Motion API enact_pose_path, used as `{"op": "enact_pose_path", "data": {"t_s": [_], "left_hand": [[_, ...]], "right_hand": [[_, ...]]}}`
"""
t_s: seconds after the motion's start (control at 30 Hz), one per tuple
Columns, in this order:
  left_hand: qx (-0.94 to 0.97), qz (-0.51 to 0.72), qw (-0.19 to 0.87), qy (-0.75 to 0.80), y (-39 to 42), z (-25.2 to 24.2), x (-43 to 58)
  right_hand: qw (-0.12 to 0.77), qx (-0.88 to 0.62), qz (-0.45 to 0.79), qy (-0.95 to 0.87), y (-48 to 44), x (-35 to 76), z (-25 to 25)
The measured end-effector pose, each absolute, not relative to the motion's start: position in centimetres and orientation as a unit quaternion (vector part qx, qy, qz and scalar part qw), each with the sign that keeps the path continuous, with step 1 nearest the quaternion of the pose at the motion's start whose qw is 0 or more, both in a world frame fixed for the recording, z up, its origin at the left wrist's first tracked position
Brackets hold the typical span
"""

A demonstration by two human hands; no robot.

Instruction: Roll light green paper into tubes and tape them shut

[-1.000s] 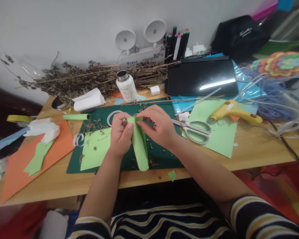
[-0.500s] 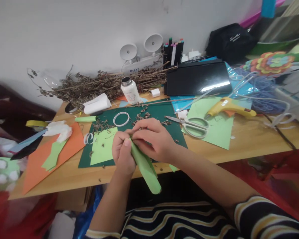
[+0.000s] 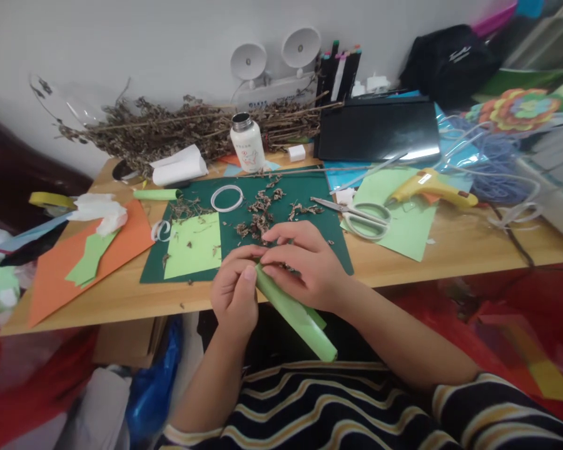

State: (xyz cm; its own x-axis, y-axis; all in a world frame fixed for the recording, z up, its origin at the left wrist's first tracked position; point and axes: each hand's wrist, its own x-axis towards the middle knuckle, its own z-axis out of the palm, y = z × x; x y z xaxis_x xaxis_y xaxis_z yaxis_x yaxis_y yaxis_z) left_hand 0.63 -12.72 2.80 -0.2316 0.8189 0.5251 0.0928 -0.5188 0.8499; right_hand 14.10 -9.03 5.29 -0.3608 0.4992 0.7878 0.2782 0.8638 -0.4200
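A rolled green paper tube (image 3: pixel 304 319) slants down toward my lap, its upper end between my two hands. My left hand (image 3: pixel 237 287) is closed around that upper end, the thumb lying along it. Curled over the roll from the right, my right hand (image 3: pixel 307 262) pinches near the same end; its fingertips are partly hidden. Just beyond my fingers, crumbled dried leaves (image 3: pixel 260 215) lie on the dark green cutting mat (image 3: pixel 286 187). A light green paper sheet (image 3: pixel 194 247) rests on the mat's left part, with leaf bits on it.
To the right lie scissors (image 3: pixel 368 222) and a yellow glue gun (image 3: pixel 431 187). A white bottle (image 3: pixel 248 147) stands open behind the mat, near dried branches (image 3: pixel 169 128) and a black case (image 3: pixel 380 131). A ring of white tape (image 3: pixel 228 198) and orange paper (image 3: pixel 51 281) lie leftward.
The green roll's lower end has swung to the right, and the roll looks slimmer. Both hands still grip its upper end. The whole view has shifted slightly, with the table higher in the picture.
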Motion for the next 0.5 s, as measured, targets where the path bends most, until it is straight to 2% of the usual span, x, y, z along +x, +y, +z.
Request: {"op": "enact_pose_path", "data": {"t_s": [0.27, 0.5], "left_hand": [[0.584, 0.651, 0.289, 0.389, -15.2, 2.5, 0.5], [0.604, 0.644, 0.264, 0.388, -15.7, 2.3, 0.5]], "right_hand": [[0.508, -0.205, 0.146, -0.824, -11.3, 14.8, 4.8], [0.501, -0.218, 0.184, -0.817, -12.2, 14.9, 4.4]]}}
